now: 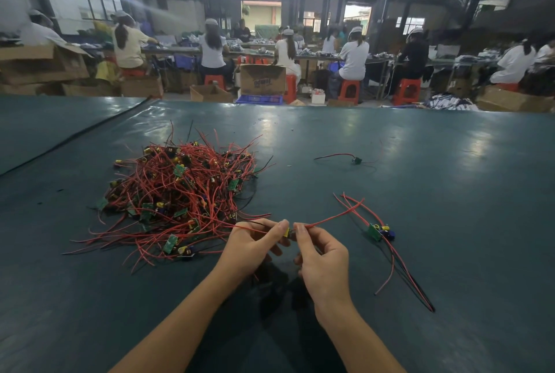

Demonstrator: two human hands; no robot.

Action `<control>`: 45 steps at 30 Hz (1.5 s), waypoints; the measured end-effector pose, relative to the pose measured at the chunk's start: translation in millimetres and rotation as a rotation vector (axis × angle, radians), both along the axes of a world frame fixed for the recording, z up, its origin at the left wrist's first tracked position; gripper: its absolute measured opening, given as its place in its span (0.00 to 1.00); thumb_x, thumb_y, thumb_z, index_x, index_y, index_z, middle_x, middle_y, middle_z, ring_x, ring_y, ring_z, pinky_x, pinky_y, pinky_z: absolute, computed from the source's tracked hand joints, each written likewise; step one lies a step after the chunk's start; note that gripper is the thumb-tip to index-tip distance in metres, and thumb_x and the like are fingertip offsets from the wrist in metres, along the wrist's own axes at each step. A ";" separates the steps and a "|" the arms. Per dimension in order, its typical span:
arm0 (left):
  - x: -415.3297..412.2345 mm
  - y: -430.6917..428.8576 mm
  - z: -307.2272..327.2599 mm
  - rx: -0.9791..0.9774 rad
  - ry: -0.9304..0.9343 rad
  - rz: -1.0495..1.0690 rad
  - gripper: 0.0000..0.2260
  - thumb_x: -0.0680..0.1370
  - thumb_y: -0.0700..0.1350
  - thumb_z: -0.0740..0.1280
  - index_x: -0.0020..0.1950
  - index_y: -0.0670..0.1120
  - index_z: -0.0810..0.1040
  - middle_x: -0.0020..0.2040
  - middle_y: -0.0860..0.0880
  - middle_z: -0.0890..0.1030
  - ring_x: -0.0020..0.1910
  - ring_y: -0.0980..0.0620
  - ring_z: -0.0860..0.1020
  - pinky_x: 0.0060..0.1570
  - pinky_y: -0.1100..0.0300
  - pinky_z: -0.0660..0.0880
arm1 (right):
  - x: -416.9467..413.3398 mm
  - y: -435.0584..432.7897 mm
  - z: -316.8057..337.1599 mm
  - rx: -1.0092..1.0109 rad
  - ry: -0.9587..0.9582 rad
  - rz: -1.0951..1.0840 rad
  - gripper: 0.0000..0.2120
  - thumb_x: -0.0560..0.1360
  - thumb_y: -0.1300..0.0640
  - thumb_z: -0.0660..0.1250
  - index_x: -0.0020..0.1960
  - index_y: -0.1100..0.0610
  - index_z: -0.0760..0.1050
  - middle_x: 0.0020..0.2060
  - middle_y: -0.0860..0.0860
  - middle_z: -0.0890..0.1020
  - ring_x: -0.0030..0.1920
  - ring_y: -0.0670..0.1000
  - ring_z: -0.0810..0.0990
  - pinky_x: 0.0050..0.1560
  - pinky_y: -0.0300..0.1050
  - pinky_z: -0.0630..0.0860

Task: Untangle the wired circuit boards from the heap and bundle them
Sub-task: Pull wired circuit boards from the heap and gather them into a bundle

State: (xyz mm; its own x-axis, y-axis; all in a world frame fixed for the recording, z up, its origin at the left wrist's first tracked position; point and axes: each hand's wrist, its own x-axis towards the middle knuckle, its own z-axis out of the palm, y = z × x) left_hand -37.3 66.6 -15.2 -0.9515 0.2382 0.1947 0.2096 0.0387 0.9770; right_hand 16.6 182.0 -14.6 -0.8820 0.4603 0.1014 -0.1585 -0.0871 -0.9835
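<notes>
Just beside the heap (pixel 180 189), above the desk (pixel 420 162), the left hand (pixel 252 248) pinches a small circuit board (pixel 287 233) and the right hand (pixel 322 258) pinches its red wire (pixel 330 218). The board is probably light and its leads limp and snag-prone, so a hold near the board seems safest.

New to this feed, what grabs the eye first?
The heap of red-wired circuit boards, left of centre on the dark green table. Just in front of it, the left hand and right hand pinch one wired board between them, its red lead trailing right. A few freed boards lie to the right of the hands.
</notes>
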 end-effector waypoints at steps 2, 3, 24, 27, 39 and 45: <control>-0.5 0.6 -0.8 -0.017 -0.002 -0.023 0.06 0.76 0.45 0.70 0.39 0.47 0.83 0.34 0.51 0.84 0.34 0.55 0.81 0.36 0.66 0.75 | -1.2 0.2 -0.5 -0.006 -0.014 -0.007 0.09 0.77 0.56 0.69 0.38 0.51 0.83 0.34 0.47 0.84 0.32 0.42 0.79 0.32 0.37 0.75; -1.0 1.3 -1.3 -0.029 -0.006 -0.029 0.07 0.76 0.46 0.70 0.40 0.46 0.83 0.34 0.51 0.84 0.34 0.55 0.81 0.37 0.65 0.75 | -2.0 0.1 -0.7 -0.013 -0.018 -0.006 0.09 0.77 0.56 0.70 0.39 0.51 0.83 0.35 0.47 0.85 0.35 0.44 0.81 0.36 0.40 0.78; 2.9 4.7 -3.7 -0.112 0.075 -0.113 0.17 0.77 0.45 0.66 0.28 0.50 0.76 0.27 0.50 0.79 0.28 0.57 0.75 0.35 0.69 0.70 | -16.6 17.1 6.3 -0.254 -0.170 -0.025 0.12 0.77 0.58 0.69 0.36 0.56 0.83 0.26 0.48 0.74 0.24 0.44 0.70 0.23 0.37 0.68; 2.5 4.3 -3.5 -0.075 0.025 -0.103 0.15 0.74 0.46 0.67 0.26 0.48 0.75 0.26 0.48 0.78 0.29 0.51 0.74 0.35 0.64 0.69 | -21.1 33.2 7.5 -0.311 -0.167 -0.106 0.11 0.78 0.59 0.68 0.38 0.55 0.83 0.27 0.46 0.73 0.22 0.42 0.69 0.20 0.35 0.63; 2.8 1.0 -4.3 0.079 -0.025 -0.089 0.20 0.77 0.38 0.67 0.24 0.47 0.74 0.25 0.45 0.74 0.23 0.55 0.72 0.28 0.68 0.69 | -22.8 57.0 10.5 -0.490 -0.140 -0.151 0.08 0.78 0.59 0.66 0.43 0.57 0.83 0.31 0.47 0.73 0.24 0.42 0.68 0.19 0.34 0.62; 0.8 3.1 -1.5 0.183 -0.035 -0.065 0.17 0.76 0.51 0.70 0.29 0.47 0.74 0.28 0.46 0.77 0.26 0.53 0.73 0.28 0.65 0.69 | -14.9 32.7 14.6 -0.462 -0.179 -0.042 0.10 0.76 0.53 0.70 0.47 0.59 0.82 0.32 0.47 0.71 0.20 0.42 0.61 0.18 0.34 0.58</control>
